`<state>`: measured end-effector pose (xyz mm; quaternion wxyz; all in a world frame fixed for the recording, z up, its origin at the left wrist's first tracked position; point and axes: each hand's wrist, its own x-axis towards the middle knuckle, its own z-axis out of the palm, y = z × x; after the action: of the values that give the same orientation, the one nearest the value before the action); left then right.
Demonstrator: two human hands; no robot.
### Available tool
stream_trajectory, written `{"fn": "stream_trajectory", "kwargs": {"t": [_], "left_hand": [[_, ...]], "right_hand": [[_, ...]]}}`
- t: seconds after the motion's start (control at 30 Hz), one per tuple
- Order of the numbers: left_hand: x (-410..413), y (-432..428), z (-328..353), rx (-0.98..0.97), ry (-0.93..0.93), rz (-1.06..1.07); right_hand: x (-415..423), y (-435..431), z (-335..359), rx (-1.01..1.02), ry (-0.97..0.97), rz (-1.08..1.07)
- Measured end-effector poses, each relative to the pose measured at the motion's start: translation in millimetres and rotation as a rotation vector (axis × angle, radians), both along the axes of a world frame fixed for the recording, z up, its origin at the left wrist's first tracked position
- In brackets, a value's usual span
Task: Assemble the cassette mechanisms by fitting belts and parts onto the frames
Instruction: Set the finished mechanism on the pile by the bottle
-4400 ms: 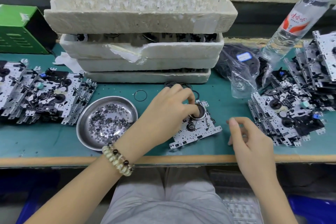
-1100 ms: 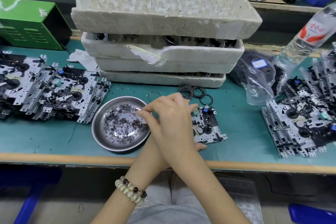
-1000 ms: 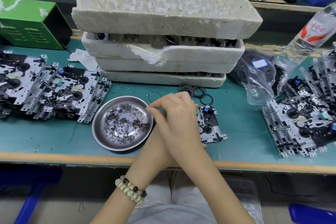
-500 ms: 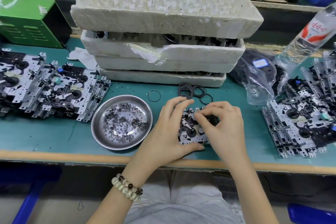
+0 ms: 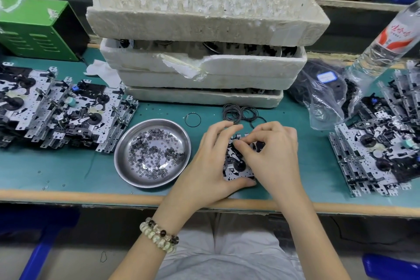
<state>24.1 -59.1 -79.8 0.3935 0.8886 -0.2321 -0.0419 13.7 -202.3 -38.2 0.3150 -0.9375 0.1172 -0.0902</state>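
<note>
Dish [image 5: 124,167] of washers [image 5: 154,157] beside frame [image 5: 232,171], belts [image 5: 238,112] behind

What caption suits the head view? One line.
Left hand grips a frame as right hand pinches at it, beside a dish.

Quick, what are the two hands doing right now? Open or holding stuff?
Left hand: grips the cassette frame.
Right hand: fingers curled onto the cassette frame; whether they pinch a part cannot be told.
</note>
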Motion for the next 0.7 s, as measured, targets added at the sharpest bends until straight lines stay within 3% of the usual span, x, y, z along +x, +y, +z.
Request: {"fn": "stream_trajectory", "kwargs": {"t": [0.53,0.7], "left_hand": [[-0.9,-0.6,1.9,-0.062,0.005,-0.008],[-4.4,0.7,1.0,-0.117,-0.022,-0.032]], "right_hand": [[24.3,-12.8,20.9,-0.129,0.195,0.254],[34.7,-17.8,30.7,-0.056,0.327,0.346]]}}
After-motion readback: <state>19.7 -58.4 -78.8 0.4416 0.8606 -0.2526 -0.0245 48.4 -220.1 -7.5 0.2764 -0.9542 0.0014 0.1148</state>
